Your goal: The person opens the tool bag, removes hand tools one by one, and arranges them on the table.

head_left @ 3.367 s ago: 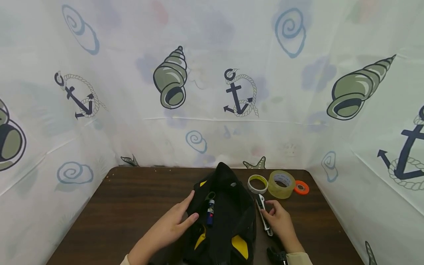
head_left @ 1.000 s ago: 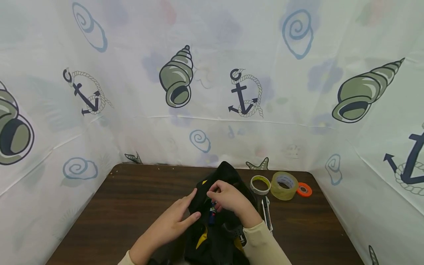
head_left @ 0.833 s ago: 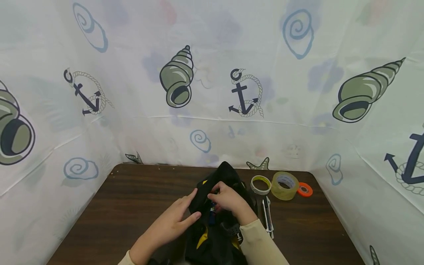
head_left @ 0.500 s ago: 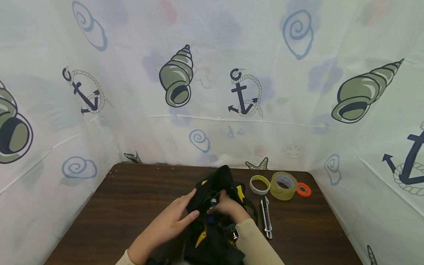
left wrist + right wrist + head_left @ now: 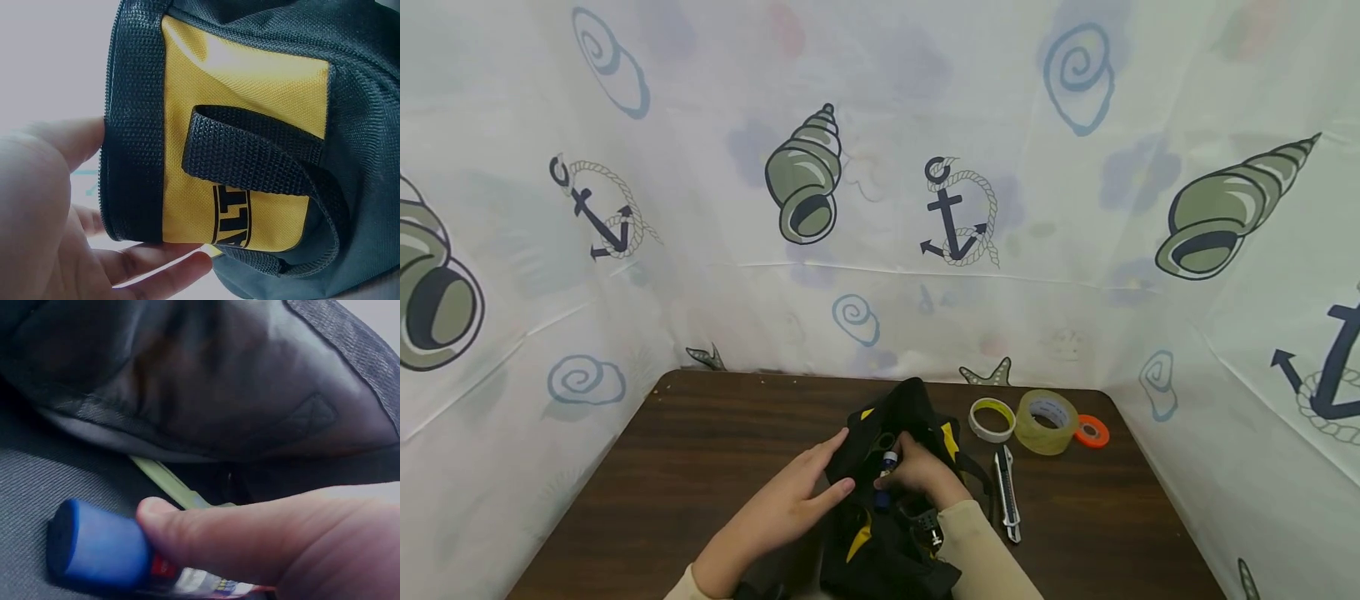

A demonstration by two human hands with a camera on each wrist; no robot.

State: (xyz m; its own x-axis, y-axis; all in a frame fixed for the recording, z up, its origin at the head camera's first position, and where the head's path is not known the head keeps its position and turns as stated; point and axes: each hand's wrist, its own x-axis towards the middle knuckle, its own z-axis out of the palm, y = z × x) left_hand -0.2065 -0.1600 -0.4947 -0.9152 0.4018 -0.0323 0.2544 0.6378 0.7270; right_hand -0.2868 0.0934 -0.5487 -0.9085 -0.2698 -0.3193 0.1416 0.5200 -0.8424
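Observation:
A black tool bag [image 5: 895, 575] with yellow patches lies on the table, its zippered mouth spread. My left hand [image 5: 797, 504] rests against its left rim, thumb and fingers fairly straight; in the left wrist view the thumb tip goes behind the zippered edge [image 5: 134, 125]. Inside the mouth, my right hand [image 5: 921, 473] pinches a glue stick [image 5: 882, 498] with a blue cap and a red-and-white label. The right wrist view shows the thumb lying along the glue stick [image 5: 103, 547], while the other fingers are hidden. A dark green ring handle [image 5: 886, 442] shows just beyond it.
Right of the bag lies a utility knife [image 5: 1007, 496]. Behind it stand a white-and-yellow tape roll [image 5: 992, 433], a wide clear tape roll [image 5: 1052, 437] and an orange roll [image 5: 1093, 432]. The brown table [image 5: 700, 442] meets a patterned curtain [image 5: 880, 208] at the back.
My right hand moved from beside the utility knife into the bag's mouth, then lower, and now pinches the glue stick. The bag's right side shifted outward. My left hand stayed on the rim.

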